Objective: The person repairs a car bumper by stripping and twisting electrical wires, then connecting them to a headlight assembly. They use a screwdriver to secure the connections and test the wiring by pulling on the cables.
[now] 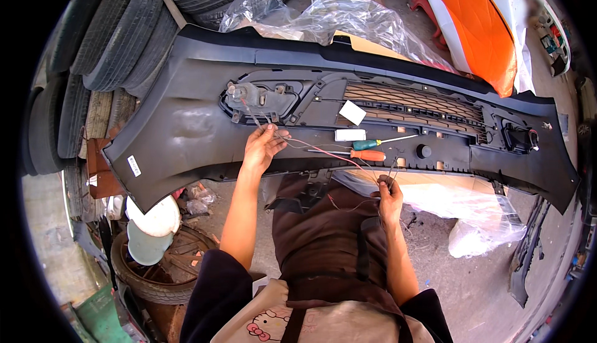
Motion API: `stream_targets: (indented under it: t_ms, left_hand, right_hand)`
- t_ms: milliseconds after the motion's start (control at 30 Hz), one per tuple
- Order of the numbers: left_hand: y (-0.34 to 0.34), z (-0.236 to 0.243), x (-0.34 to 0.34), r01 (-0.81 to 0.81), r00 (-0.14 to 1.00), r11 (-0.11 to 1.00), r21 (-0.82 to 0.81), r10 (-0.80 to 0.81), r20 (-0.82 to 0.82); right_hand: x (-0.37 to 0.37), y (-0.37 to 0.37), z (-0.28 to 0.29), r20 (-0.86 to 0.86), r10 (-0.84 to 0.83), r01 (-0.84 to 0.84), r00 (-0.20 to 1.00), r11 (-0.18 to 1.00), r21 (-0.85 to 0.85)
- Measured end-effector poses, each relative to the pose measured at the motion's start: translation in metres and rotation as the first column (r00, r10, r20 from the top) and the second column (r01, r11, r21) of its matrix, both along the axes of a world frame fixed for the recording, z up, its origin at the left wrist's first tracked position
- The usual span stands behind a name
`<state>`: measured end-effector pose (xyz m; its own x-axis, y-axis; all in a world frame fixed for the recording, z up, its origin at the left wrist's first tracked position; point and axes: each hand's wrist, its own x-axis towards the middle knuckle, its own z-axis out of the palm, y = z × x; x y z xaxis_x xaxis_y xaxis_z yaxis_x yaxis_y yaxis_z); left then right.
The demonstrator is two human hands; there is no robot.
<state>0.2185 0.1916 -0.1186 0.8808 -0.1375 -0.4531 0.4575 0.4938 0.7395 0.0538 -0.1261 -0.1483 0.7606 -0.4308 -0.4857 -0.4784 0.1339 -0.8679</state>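
Note:
A black car bumper point(205, 119) lies across in front of me, its inner side up. My left hand point(263, 148) is closed on thin wires point(323, 151) just below the fog lamp point(245, 96) set in the bumper's left part. From there a reddish wire and a darker one run right to my right hand point(389, 194), which pinches wires near the bumper's front edge. Between the hands, on the bumper, lie an orange-handled screwdriver point(368, 155), a green-handled screwdriver point(367, 144) and a small white box point(350, 135). A white card point(352, 113) rests on the mesh grille point(410, 103).
Stacked tyres point(127, 35) stand at the far left. Crumpled clear plastic point(348, 16) and an orange-and-white panel point(476, 26) lie beyond the bumper. Near left are a wheel point(158, 290) and a white lid point(153, 215). More plastic wrap point(485, 231) and a black trim strip point(525, 259) are at right.

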Motion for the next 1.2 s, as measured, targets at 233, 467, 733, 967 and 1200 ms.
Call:
stream_targets:
  t_ms: [233,467,733,967,1200]
  left_hand:
    - [-0.001,0.004,-0.002,0.016,1.000,0.999,-0.032,-0.016,0.021]
    - [-0.006,0.011,-0.006,0.003,0.999,0.998,-0.063,0.000,0.045]
    - [-0.006,0.013,-0.006,-0.049,0.999,0.996,-0.077,0.050,0.012]
    - [-0.004,0.010,-0.007,-0.054,0.998,0.993,-0.105,0.055,0.008]
    - [-0.004,0.011,-0.007,-0.049,0.999,0.994,-0.094,0.049,-0.003]
  right_hand:
    - [-0.003,0.005,-0.005,0.000,0.087,-0.087,0.996,0.993,-0.086]
    - [-0.002,-0.001,0.020,0.038,0.003,0.000,0.999,0.997,-0.074]
    - [-0.004,-0.009,0.047,0.072,0.044,-0.030,0.996,0.983,-0.182]
    - [-0.006,-0.008,0.053,0.088,0.036,-0.021,0.995,0.987,-0.161]
    - [-0.005,-0.005,0.051,0.090,0.029,-0.013,0.996,0.986,-0.166]
